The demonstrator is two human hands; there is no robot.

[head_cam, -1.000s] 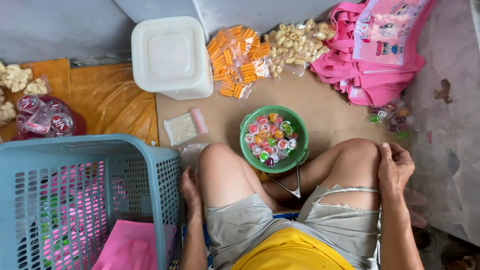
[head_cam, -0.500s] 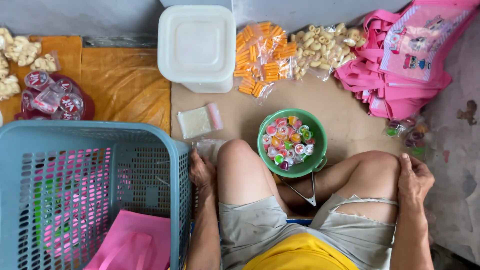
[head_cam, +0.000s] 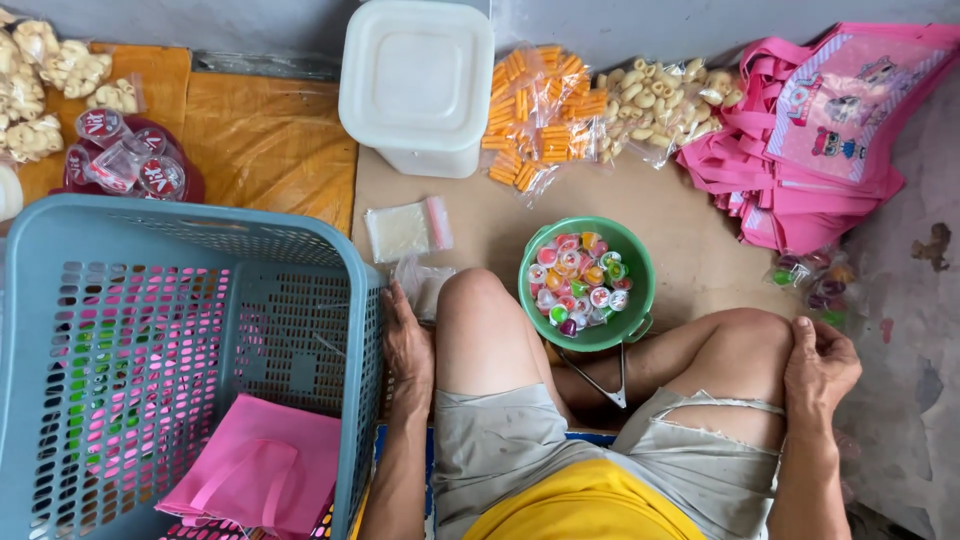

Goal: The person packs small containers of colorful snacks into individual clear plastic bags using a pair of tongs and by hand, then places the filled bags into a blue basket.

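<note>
I sit cross-legged on brown cardboard. My left hand (head_cam: 407, 345) rests flat on the floor between my left knee and the blue plastic basket (head_cam: 120, 330), holding nothing. My right hand (head_cam: 818, 362) lies on my right knee, fingers loosely curled and empty. A green bowl (head_cam: 634, 268) full of small coloured jelly cups stands in front of my legs. Inside the basket lies a pink bag (head_cam: 262, 468).
A white lidded tub (head_cam: 418, 80) stands at the back. Beside it lie bags of orange snacks (head_cam: 543, 110) and pale puffed snacks (head_cam: 655, 100). A pile of pink bags (head_cam: 820, 130) is at the right. Small clear packets (head_cam: 405, 230) lie near my left knee. Sealed cups (head_cam: 125, 160) sit at the left.
The view has shifted down and left, so everything sits further right in frame. My hands and legs stay in the same places.
</note>
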